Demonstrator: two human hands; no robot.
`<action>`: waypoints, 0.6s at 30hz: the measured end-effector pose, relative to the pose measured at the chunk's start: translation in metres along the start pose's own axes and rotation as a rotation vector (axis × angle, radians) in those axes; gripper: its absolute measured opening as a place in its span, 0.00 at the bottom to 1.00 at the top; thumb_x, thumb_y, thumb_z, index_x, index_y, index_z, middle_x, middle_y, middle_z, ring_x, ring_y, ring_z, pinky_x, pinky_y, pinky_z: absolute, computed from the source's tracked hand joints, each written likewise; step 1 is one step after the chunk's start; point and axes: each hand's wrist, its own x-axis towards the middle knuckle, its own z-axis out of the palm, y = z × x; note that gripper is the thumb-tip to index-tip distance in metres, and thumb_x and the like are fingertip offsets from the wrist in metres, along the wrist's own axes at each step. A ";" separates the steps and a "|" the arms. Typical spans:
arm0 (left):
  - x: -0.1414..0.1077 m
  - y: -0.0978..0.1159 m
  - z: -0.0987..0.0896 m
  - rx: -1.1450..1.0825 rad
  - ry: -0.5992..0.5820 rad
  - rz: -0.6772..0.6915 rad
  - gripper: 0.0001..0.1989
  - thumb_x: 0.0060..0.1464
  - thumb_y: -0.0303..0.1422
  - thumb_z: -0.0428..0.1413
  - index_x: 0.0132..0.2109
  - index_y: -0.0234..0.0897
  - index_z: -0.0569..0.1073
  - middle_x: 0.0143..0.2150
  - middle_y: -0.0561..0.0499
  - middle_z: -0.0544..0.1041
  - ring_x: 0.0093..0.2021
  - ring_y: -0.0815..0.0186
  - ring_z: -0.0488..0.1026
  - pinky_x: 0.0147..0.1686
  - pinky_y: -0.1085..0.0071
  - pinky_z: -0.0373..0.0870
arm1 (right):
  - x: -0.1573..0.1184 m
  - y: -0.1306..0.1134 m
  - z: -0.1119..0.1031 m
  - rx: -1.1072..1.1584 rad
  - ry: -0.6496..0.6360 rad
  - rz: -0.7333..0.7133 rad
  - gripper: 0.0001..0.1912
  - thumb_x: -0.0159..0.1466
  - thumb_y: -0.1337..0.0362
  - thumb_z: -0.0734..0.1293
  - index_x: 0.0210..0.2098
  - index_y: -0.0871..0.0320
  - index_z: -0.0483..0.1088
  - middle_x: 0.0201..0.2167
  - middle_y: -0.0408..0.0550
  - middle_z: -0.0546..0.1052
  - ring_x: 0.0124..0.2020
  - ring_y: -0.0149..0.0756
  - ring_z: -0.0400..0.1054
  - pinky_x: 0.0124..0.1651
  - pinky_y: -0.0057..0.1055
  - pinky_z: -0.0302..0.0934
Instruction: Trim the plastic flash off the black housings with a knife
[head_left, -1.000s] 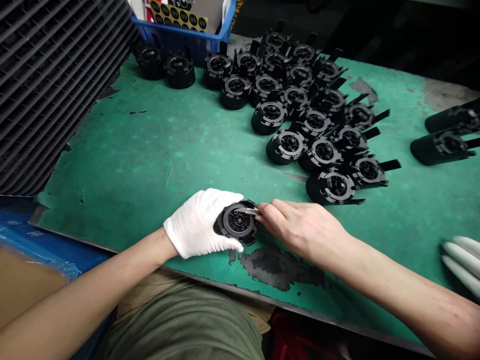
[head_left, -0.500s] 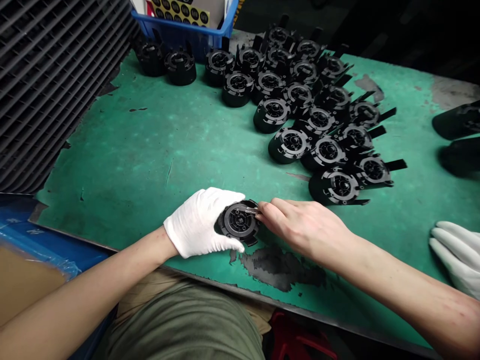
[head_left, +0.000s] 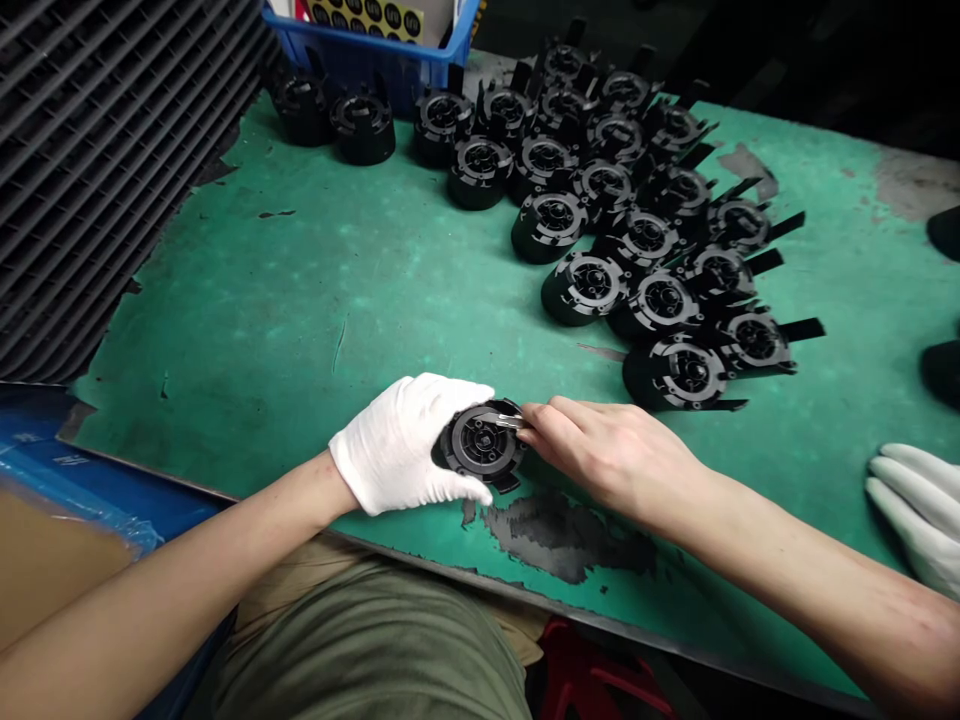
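My left hand [head_left: 409, 445], in a white glove, is wrapped round the left side of a round black part [head_left: 484, 442] near the table's front edge. The part's ringed face points up toward the camera. My bare right hand [head_left: 566, 440] pinches a small metal tool [head_left: 506, 420], whose tip lies over the upper face of the part. The fingertips of my right hand are close to the part's right rim. What the tool's tip touches is too small to tell.
Several black round housings [head_left: 555, 222] stand on the green table [head_left: 247, 300]. Behind them is a blue bin [head_left: 367, 50] with a sticker sheet. A black ribbed rack [head_left: 112, 150] stands left. White gloved fingers [head_left: 919, 510] rest at the right edge.
The view has shifted slightly. My hands hold almost the same pose on the part and the tool. At the far right, the dark cylinders now show less, farther right in view.
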 end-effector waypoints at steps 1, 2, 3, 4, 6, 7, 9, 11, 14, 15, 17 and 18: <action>0.000 0.000 0.000 0.003 0.002 0.004 0.47 0.52 0.63 0.66 0.69 0.40 0.66 0.62 0.40 0.79 0.60 0.45 0.78 0.61 0.49 0.74 | 0.000 0.000 0.000 0.005 -0.002 0.003 0.16 0.82 0.59 0.55 0.42 0.58 0.68 0.28 0.43 0.71 0.26 0.33 0.63 0.29 0.36 0.46; 0.000 0.000 0.001 0.007 0.007 0.010 0.47 0.52 0.63 0.66 0.69 0.40 0.66 0.62 0.39 0.79 0.60 0.45 0.78 0.61 0.49 0.74 | -0.001 0.000 0.000 0.010 -0.003 0.005 0.16 0.82 0.59 0.55 0.42 0.58 0.68 0.28 0.43 0.71 0.26 0.33 0.63 0.30 0.36 0.46; 0.000 -0.001 0.001 0.011 0.011 0.014 0.47 0.52 0.63 0.66 0.69 0.40 0.66 0.61 0.39 0.79 0.60 0.45 0.78 0.60 0.49 0.74 | -0.001 0.000 0.000 0.013 -0.004 0.007 0.16 0.82 0.59 0.55 0.42 0.58 0.68 0.28 0.43 0.71 0.26 0.33 0.63 0.30 0.36 0.46; 0.000 -0.001 0.001 0.013 0.014 0.017 0.47 0.52 0.63 0.66 0.69 0.40 0.66 0.61 0.39 0.79 0.60 0.45 0.78 0.60 0.49 0.74 | -0.001 0.000 0.000 0.014 -0.006 0.009 0.17 0.82 0.59 0.54 0.42 0.57 0.68 0.28 0.43 0.71 0.26 0.34 0.63 0.30 0.36 0.47; 0.000 -0.001 0.001 0.014 0.014 0.017 0.47 0.52 0.63 0.66 0.68 0.39 0.66 0.61 0.39 0.79 0.59 0.44 0.79 0.60 0.49 0.75 | -0.001 -0.001 -0.001 0.015 -0.007 0.009 0.17 0.83 0.59 0.54 0.42 0.57 0.68 0.28 0.43 0.70 0.26 0.34 0.63 0.30 0.36 0.48; 0.000 0.000 0.001 0.013 0.012 0.013 0.47 0.52 0.63 0.66 0.68 0.39 0.66 0.61 0.39 0.79 0.59 0.44 0.79 0.60 0.49 0.75 | -0.001 -0.001 -0.001 0.011 -0.005 0.009 0.17 0.83 0.59 0.54 0.42 0.57 0.68 0.28 0.43 0.70 0.26 0.34 0.63 0.30 0.36 0.48; 0.000 0.000 0.001 0.013 0.008 0.007 0.47 0.52 0.63 0.66 0.68 0.40 0.66 0.61 0.40 0.79 0.59 0.44 0.79 0.60 0.49 0.75 | -0.001 -0.002 -0.003 -0.008 -0.010 0.011 0.17 0.82 0.59 0.54 0.42 0.58 0.68 0.28 0.43 0.70 0.25 0.34 0.63 0.29 0.37 0.47; 0.000 0.000 0.001 0.014 0.007 0.006 0.47 0.52 0.63 0.66 0.68 0.40 0.66 0.62 0.40 0.79 0.60 0.44 0.78 0.60 0.49 0.75 | 0.000 -0.003 -0.005 -0.030 -0.029 0.010 0.16 0.82 0.60 0.55 0.41 0.58 0.68 0.28 0.43 0.70 0.24 0.34 0.62 0.29 0.37 0.45; -0.001 0.000 0.000 0.012 0.007 0.010 0.47 0.52 0.63 0.66 0.68 0.40 0.66 0.62 0.40 0.79 0.61 0.44 0.78 0.61 0.49 0.74 | 0.001 -0.003 -0.006 -0.027 -0.036 0.006 0.17 0.82 0.60 0.55 0.41 0.58 0.68 0.28 0.43 0.70 0.24 0.34 0.62 0.29 0.37 0.45; -0.001 -0.001 0.000 0.011 0.008 0.010 0.47 0.52 0.63 0.66 0.68 0.40 0.66 0.62 0.40 0.79 0.61 0.44 0.78 0.61 0.50 0.74 | 0.001 -0.003 -0.005 -0.020 -0.029 0.007 0.17 0.82 0.59 0.54 0.41 0.58 0.68 0.28 0.43 0.70 0.25 0.34 0.62 0.29 0.37 0.46; -0.001 0.000 0.000 0.011 0.009 0.015 0.47 0.52 0.62 0.66 0.68 0.40 0.66 0.62 0.40 0.79 0.60 0.44 0.78 0.60 0.50 0.74 | 0.001 -0.002 -0.004 -0.004 -0.016 0.011 0.17 0.82 0.59 0.54 0.42 0.57 0.68 0.28 0.43 0.70 0.25 0.34 0.62 0.30 0.37 0.47; 0.000 0.000 0.000 0.011 0.010 0.017 0.46 0.52 0.62 0.66 0.68 0.39 0.66 0.62 0.39 0.79 0.60 0.44 0.78 0.60 0.50 0.75 | 0.000 -0.001 -0.003 0.003 -0.014 0.011 0.17 0.82 0.59 0.54 0.42 0.57 0.69 0.28 0.43 0.70 0.26 0.34 0.63 0.30 0.37 0.48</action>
